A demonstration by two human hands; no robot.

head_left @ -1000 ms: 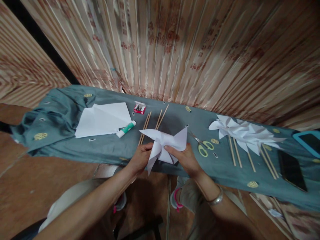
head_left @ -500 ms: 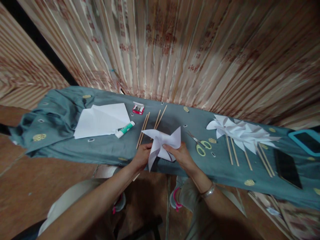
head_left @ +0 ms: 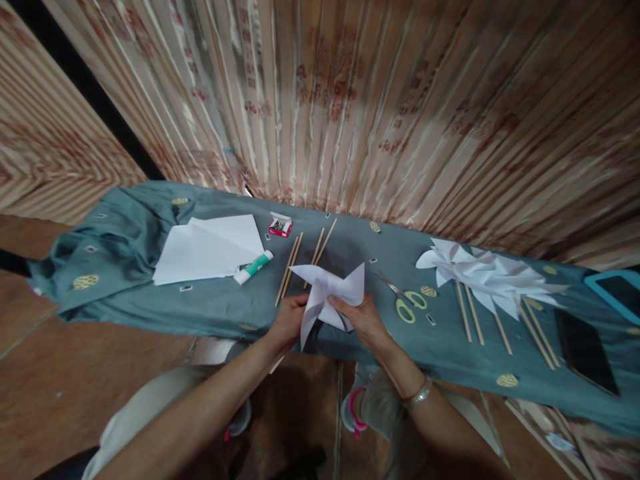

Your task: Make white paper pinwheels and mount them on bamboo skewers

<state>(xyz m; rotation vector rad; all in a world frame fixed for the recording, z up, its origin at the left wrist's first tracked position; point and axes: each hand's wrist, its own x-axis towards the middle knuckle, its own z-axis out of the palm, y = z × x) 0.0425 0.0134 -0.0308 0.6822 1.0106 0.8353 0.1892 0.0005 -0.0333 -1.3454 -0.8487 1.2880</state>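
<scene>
Between my two hands is a white paper pinwheel (head_left: 333, 287) with curled pointed blades, held over the front edge of the cloth-covered table. My left hand (head_left: 290, 321) is closed at its left side, the fingers partly hidden behind the paper. The end of a wooden stick (head_left: 277, 364) shows below my left wrist; whether that hand grips it I cannot tell. My right hand (head_left: 361, 319) pinches the pinwheel from the right, its thumb pressed near the centre. Scissors (head_left: 404, 300) with light green handles lie just right of my right hand.
Left on the table (head_left: 210, 313) are white paper sheets (head_left: 205, 250), a green-and-white glue stick (head_left: 254, 267) and an opened small red box (head_left: 280, 225). Several wooden sticks (head_left: 293, 267) lie behind my hands. Finished pinwheels (head_left: 493, 270), a black phone (head_left: 585, 350) and a blue-framed device (head_left: 615, 293) lie right.
The whole view has shifted slightly, so the table sits a little lower and further right. Both hands keep the same grip on the pinwheel.
</scene>
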